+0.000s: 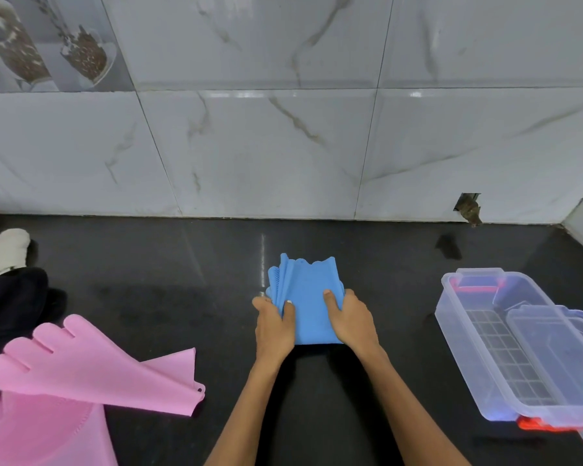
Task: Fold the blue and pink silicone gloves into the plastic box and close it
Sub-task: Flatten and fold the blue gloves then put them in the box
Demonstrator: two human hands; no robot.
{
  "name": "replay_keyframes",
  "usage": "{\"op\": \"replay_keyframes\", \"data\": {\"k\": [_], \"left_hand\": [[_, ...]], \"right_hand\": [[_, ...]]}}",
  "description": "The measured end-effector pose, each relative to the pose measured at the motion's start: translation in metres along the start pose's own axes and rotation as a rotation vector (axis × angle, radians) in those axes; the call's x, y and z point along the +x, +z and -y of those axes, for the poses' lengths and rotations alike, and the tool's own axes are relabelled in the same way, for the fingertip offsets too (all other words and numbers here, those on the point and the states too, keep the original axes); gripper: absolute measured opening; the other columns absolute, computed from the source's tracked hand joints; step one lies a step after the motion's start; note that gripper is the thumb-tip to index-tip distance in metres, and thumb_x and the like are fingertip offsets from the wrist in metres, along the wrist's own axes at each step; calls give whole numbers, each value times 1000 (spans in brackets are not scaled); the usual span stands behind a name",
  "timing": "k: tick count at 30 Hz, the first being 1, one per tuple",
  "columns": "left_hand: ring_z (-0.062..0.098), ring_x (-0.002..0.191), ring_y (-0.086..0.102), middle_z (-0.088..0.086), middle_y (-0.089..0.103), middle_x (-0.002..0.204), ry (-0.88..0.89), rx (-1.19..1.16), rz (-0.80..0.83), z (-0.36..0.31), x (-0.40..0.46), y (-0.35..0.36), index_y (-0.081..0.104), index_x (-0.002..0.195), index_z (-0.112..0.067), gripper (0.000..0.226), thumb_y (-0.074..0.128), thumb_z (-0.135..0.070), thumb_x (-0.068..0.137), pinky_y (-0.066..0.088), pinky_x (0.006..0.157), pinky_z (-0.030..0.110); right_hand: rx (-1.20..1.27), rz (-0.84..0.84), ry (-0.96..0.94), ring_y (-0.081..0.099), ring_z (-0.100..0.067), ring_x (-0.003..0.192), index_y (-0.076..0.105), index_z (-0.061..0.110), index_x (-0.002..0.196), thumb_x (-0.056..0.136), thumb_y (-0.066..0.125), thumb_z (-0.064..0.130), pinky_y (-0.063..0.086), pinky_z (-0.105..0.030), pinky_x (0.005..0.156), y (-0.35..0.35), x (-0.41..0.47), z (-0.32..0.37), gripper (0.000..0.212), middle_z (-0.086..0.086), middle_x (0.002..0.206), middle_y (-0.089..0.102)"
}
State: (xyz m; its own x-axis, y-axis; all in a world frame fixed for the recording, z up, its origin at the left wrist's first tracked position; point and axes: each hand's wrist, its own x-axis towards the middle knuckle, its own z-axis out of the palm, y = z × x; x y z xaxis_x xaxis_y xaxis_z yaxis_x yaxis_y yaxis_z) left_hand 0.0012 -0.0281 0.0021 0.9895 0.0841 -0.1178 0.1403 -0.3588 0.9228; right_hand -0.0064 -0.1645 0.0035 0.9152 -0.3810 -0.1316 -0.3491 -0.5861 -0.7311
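Head view: left hand [274, 326] and right hand [352, 322] both grip the folded blue gloves [312, 297] at mid-counter [182, 280], thumbs on top, fingers curled round the side edges; the bundle looks like stacked layers, finger ends fanned at the far left corner.

Risks, as judgement: silicone is springy, so easing either grip likely lets the fold pop open; the fanned layers at the far left may slide apart on a lift; a bundle wider than the box [478, 348] opening would catch on the rim; the lid [559, 348] lies tilted partly inside the box, so it takes up drop room and could get knocked or trapped under the gloves; the box sits close to the near counter edge on the right, red latch [535, 425] at its near end, so a shove could push it off.

Pink gloves [91, 368] lie flat and unfolded at left, one over the other, well apart from the box; still to do; the lower one runs past the frame's near edge, may overhang, cannot tell.

Room: open black counter between the blue gloves and the box, path to the right unobstructed; tiled wall [283, 146] behind, corner at far right; dark cloth [11, 297] and a white item [4, 250] at far left, out of the way.
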Motion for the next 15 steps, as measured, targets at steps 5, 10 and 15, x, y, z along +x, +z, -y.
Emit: {"op": "replay_keyframes", "data": {"k": [5,10,15], "left_hand": [[7,84,57,-9,49,100,-121,-271,96,12,-2,-21,25,115,-24,36,53,-23,93,44,57,18],[8,90,60,-8,53,108,-88,-332,101,15,-13,-30,27,125,-30,41,54,-28,95,47,62,19],[10,94,60,-1,50,121,-40,-388,75,13,-28,-33,26,137,-27,49,53,-25,96,49,63,21]], "right_hand": [[534,166,-29,64,-8,77,50,32,96,92,47,47,49,-19,58,4,-15,-2,16,3,97,65],[676,196,96,64,-13,86,50,31,99,90,45,56,54,-30,72,8,-22,-5,27,2,103,64],[788,163,142,68,-19,90,51,15,114,92,55,39,58,-34,73,2,-29,-4,33,-3,106,66]]}}
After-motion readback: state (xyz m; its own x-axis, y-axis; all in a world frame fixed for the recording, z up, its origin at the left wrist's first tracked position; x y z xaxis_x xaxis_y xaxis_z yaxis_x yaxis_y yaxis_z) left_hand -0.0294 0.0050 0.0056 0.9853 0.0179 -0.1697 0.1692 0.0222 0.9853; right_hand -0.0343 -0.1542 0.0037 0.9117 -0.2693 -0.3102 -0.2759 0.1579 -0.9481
